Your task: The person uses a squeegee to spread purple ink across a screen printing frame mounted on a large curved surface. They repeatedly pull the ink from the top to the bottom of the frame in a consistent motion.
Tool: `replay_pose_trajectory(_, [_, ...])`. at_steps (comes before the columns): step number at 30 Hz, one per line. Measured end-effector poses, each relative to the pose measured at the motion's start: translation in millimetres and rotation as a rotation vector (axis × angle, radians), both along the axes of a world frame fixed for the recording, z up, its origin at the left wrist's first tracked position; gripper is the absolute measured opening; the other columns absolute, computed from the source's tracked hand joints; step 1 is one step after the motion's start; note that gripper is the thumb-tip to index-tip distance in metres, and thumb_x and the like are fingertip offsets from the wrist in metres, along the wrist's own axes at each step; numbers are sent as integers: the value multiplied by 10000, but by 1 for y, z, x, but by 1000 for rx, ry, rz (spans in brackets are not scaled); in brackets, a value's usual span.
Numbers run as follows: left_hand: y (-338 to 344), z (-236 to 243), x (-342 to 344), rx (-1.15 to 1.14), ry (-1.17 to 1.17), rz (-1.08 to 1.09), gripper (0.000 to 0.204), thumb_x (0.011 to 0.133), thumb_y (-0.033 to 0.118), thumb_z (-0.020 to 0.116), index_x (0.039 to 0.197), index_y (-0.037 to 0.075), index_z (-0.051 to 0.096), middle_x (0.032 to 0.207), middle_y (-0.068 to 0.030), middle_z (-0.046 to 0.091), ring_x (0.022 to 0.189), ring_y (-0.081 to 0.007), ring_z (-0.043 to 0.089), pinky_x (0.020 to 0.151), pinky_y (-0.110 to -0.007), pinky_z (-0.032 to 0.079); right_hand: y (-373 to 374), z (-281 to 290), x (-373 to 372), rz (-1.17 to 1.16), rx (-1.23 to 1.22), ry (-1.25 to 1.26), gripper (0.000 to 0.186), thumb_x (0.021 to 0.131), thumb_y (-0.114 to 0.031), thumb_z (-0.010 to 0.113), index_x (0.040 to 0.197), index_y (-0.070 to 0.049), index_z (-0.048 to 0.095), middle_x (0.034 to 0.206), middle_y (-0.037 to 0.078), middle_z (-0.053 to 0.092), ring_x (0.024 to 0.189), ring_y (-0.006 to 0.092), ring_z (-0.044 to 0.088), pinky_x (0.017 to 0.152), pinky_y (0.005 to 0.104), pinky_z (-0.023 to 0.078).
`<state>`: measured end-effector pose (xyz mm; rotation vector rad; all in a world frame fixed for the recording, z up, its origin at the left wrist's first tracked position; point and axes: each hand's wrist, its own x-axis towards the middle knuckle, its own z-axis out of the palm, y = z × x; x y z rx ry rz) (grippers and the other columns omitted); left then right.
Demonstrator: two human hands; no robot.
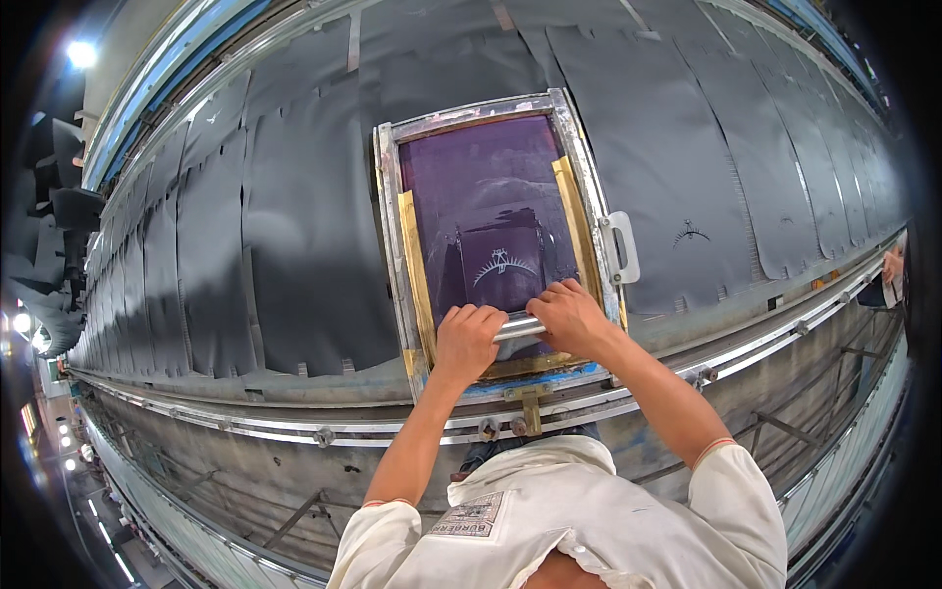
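Note:
A screen-printing frame (390, 211) with a purple mesh lies on the dark sheets in front of me. Both my hands grip a squeegee (520, 328) with a pale metal bar, held across the near end of the mesh. My left hand (467, 342) wraps its left part, and my right hand (574, 316) is closed over its right part. Just beyond the squeegee, a pale arched design (503, 266) shows in the mesh. Yellowish tape (417, 280) runs along the inner sides of the frame. The squeegee's lower edge is mostly hidden by my fingers and the bar.
Black sheets (304, 216) cover the long table on both sides; one sheet at right bears a printed arched motif (692, 232). A white handle (620, 247) juts from the frame's right side. Metal rails (275, 428) run along the near edge. Another person's hand (893, 267) shows at far right.

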<state>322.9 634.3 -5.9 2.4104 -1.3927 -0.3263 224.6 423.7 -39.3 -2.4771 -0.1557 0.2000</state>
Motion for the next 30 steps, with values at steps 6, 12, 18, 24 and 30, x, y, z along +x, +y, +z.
replay_pose_trajectory(6, [-11, 8, 30, 103, 108, -66, 167, 745, 177, 803, 899, 126, 766, 874, -62, 747, 806, -278, 698, 735, -424, 475, -78, -23, 10, -721, 110, -308, 362, 932, -293, 737, 1219, -74, 699, 1167, 177, 717, 1142, 383, 626, 998, 470, 466])
replay_pose_trajectory(12, [-54, -2, 114, 35, 0, -17, 149, 762, 184, 763, 901, 132, 776, 901, -79, 743, 874, -295, 689, 771, -440, 485, -109, -64, 16, -1136, 304, -43, 287, 973, -304, 684, 1145, -75, 679, 1005, 205, 728, 965, 385, 677, 872, 471, 511])
replay_pose_trajectory(18, [-52, -16, 93, -58, -55, 67, 232, 751, 110, 780, 983, 99, 790, 979, -99, 747, 930, -328, 679, 835, -447, 513, -105, -68, 18, -1195, 481, 45, 295, 970, -332, 697, 1099, -67, 685, 803, 175, 708, 708, 279, 665, 705, 408, 512])
replay_pose_trajectory(24, [18, -5, -50, -173, -120, 83, 468, 677, 49, 697, 1142, 95, 709, 1136, -12, 673, 940, -241, 601, 832, -418, 459, -127, -28, 17, -1166, 414, -63, 258, 969, -273, 707, 1077, -39, 700, 709, 69, 643, 639, 164, 556, 646, 356, 482])
replay_pose_trajectory(30, [22, 29, -38, -166, -115, 170, 437, 649, 51, 739, 1083, 103, 726, 1096, -9, 709, 978, -229, 632, 866, -381, 459, -106, -3, 29, -1133, 729, -58, 182, 1016, -228, 671, 1068, -54, 680, 661, -28, 535, 548, 46, 406, 469, 292, 297])
